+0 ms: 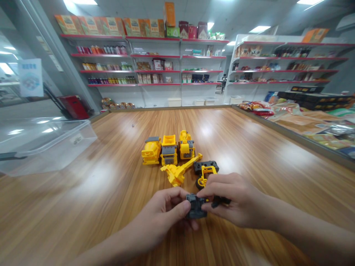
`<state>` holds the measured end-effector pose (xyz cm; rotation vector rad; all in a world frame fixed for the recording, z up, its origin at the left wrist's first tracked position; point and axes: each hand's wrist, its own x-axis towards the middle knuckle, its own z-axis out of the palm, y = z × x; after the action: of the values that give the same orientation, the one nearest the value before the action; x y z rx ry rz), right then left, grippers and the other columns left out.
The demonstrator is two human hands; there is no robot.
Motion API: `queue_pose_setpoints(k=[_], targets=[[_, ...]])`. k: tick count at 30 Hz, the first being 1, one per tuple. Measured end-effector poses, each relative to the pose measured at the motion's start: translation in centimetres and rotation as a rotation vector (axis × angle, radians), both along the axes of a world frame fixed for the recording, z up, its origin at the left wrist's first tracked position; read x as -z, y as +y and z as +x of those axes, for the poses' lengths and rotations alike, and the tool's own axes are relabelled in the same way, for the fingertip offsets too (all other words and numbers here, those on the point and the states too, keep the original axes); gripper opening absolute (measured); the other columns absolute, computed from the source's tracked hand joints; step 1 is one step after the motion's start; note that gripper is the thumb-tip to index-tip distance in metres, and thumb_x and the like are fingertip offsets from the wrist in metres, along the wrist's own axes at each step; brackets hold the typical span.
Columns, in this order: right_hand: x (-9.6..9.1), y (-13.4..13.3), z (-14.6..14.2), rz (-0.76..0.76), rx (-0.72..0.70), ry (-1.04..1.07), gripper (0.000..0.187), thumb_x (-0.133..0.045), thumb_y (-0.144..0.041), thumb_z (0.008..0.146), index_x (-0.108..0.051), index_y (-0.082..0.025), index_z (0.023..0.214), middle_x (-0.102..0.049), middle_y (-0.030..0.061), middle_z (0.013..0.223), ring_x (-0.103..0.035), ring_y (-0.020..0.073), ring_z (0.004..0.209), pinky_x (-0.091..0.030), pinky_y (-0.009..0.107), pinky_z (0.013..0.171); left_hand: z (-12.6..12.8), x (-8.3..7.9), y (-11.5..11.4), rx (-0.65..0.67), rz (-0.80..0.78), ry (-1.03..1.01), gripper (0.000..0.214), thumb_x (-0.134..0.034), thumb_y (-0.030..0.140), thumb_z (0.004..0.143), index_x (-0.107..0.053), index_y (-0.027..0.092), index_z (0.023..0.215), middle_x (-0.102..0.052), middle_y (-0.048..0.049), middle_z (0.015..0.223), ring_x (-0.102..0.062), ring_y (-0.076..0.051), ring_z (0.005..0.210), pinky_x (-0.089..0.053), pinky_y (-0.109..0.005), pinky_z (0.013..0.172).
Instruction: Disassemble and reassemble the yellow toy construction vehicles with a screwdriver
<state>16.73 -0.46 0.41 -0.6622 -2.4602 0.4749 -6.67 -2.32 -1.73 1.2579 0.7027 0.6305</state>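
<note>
My left hand (163, 212) grips a dark grey toy vehicle part (196, 207) between thumb and fingers, low over the table. From the right, my right hand (238, 199) reaches to the same part with its fingertips at the edge. A small black piece (221, 201) is pinched in my right hand, mostly hidden by the fingers. Just beyond the hands lie a black toy chassis (205, 167), a yellow frame (208, 170) and a black wheel with a yellow hub (200, 182). A yellow toy arm piece (176, 173) rests to their left.
Three yellow toy trucks stand in a row behind the loose parts: a rounded one (151, 151), a dump truck (169, 150) and one with a folded arm (186, 145). A clear plastic bin (55, 144) is at left. Packaged goods (305, 125) lie beyond the table's right edge.
</note>
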Motion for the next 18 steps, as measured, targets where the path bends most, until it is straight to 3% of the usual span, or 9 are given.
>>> queue_pose_setpoints(k=[3,10,12,18], targets=[[0.2,0.1,0.0,0.027,0.054,0.039,0.011,-0.059,-0.018,0.088,-0.068,-0.017,0.095,-0.064,0.0029,0.079,-0.058,0.0125,0.068,-0.042,0.025,0.062,0.0,0.4,0.2,-0.023,-0.016,0.036,0.025,-0.056,0.036,0.092,-0.059,0.012,0.095,-0.072,-0.0093,0.08,-0.068,-0.016,0.072,-0.049,-0.027,0.067],[-0.5,0.7,0.8,0.041,0.363,0.129,0.009,-0.06,-0.019,0.088,-0.069,-0.017,0.085,-0.065,0.0011,0.071,-0.055,0.0105,0.061,-0.041,0.024,0.059,-0.3,1.9,1.0,-0.177,-0.143,0.024,0.024,-0.062,0.032,0.088,-0.056,0.012,0.099,-0.069,-0.0054,0.078,-0.069,-0.017,0.07,-0.053,-0.031,0.068],[-0.5,0.8,0.9,0.024,0.34,0.118,0.009,-0.061,-0.021,0.087,-0.069,-0.017,0.088,-0.066,0.0014,0.074,-0.057,0.0108,0.064,-0.042,0.023,0.06,-0.3,1.9,0.9,-0.164,-0.145,-0.007,0.025,-0.062,0.032,0.088,-0.055,0.013,0.103,-0.068,-0.0048,0.083,-0.069,-0.016,0.072,-0.053,-0.03,0.068],[0.5,0.4,0.2,0.003,0.09,0.011,0.011,-0.065,-0.025,0.086,-0.068,-0.018,0.093,-0.067,0.0017,0.075,-0.058,0.0123,0.067,-0.042,0.025,0.063,0.0,0.8,0.3,-0.07,-0.098,-0.011,0.024,-0.06,0.032,0.09,-0.057,0.013,0.104,-0.069,-0.0069,0.09,-0.07,-0.016,0.073,-0.053,-0.029,0.067]])
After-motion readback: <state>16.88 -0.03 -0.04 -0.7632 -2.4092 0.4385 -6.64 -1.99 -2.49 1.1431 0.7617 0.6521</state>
